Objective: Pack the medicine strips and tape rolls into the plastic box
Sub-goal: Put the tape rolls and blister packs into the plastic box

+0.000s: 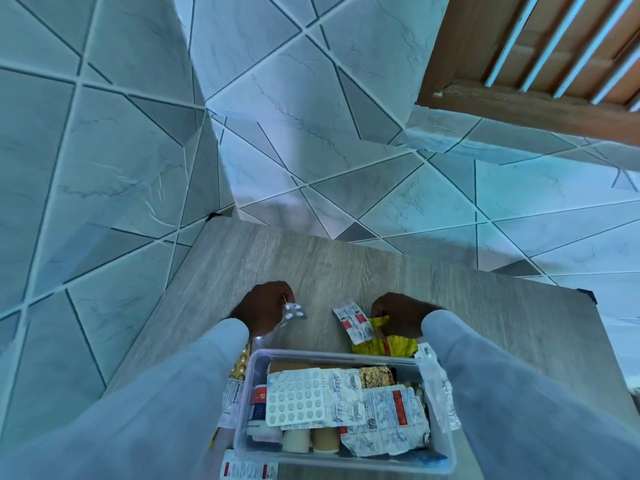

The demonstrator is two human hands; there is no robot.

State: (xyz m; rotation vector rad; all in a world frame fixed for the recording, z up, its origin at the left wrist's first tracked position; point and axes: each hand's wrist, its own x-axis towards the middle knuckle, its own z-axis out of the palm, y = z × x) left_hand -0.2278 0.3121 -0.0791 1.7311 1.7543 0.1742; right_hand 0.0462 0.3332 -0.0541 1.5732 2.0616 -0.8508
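Observation:
A clear plastic box [244,410] stands on the wooden table [415,282] near me. Inside lie several medicine strips, among them a white blister strip [294,398], and two tape rolls [311,441] at its near wall. Beyond the box's far left corner, my left hand [265,304] pinches a small silver strip [293,312]. My right hand [398,317] is beyond the far right corner and holds a yellow strip [398,344]. A white and red strip [353,322] lies against that yellow strip, beside my right hand.
More strips lie outside the box: a gold one [239,367] and a white one [230,396] along its left wall, a silver one [438,386] on its right rim, another [249,469] at the near left. Tiled walls surround the table.

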